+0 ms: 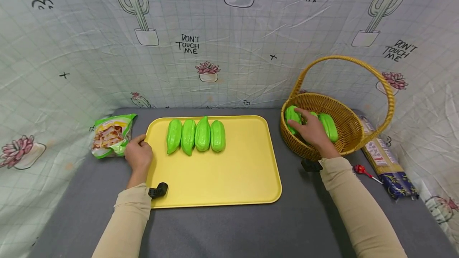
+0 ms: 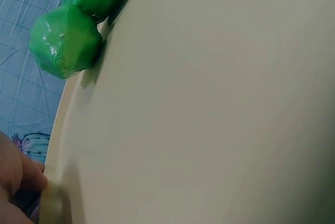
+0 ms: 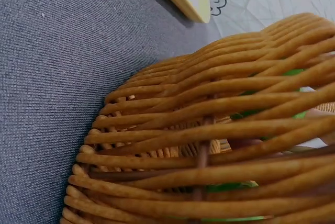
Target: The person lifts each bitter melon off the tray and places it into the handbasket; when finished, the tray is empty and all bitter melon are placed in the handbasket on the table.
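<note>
A yellow tray (image 1: 222, 174) lies on the grey table with several green gourds (image 1: 195, 135) in a row at its far side. My left hand (image 1: 138, 153) grips the tray's left rim; in the left wrist view a fingertip (image 2: 21, 177) sits at the rim of the tray (image 2: 209, 103), with a gourd (image 2: 65, 41) beyond. My right hand (image 1: 311, 130) reaches into the wicker basket (image 1: 287, 138) and curls over a green gourd, between two more gourds (image 1: 329, 127). The right wrist view shows the basket's wall (image 3: 209, 130) with green (image 3: 230, 186) behind the weave.
A green snack bag (image 1: 111, 134) lies left of the tray. A long pasta packet (image 1: 385, 158) and a small red-handled item (image 1: 362, 170) lie right of the basket. A cactus-print cloth walls in the table on three sides. The basket's tall handle (image 1: 344, 59) arches above my right hand.
</note>
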The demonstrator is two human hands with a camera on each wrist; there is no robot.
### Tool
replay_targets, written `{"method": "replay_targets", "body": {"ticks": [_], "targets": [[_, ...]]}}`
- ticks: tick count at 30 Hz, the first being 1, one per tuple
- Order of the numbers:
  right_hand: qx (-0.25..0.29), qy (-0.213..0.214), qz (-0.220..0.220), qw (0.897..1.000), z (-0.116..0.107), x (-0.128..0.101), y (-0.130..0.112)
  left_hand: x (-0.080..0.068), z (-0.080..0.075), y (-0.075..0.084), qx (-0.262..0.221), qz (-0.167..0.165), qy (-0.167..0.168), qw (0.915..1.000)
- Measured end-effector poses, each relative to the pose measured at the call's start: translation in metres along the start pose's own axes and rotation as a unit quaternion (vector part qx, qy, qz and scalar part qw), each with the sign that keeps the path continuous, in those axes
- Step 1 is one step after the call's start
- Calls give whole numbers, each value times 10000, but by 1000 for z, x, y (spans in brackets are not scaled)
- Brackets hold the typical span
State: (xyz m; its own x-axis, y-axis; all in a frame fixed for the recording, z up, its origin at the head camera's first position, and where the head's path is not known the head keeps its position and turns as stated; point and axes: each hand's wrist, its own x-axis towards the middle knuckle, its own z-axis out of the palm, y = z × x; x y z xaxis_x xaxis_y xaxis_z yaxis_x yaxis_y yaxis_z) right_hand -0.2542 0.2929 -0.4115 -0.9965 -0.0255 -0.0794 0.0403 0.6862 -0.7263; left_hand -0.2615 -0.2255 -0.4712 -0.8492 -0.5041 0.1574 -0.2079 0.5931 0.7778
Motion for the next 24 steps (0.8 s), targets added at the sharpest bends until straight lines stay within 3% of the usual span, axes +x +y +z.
{"method": "replay_targets", "body": {"ticks": [8,24], "targets": [[81,-248,245,9994,-3,4,3,-1,-1,1,-12,-61,-59,10000],[-225,-29,335,9992,-12,1,11,-2,-1,2,-7,-43,-15,10000]]}}
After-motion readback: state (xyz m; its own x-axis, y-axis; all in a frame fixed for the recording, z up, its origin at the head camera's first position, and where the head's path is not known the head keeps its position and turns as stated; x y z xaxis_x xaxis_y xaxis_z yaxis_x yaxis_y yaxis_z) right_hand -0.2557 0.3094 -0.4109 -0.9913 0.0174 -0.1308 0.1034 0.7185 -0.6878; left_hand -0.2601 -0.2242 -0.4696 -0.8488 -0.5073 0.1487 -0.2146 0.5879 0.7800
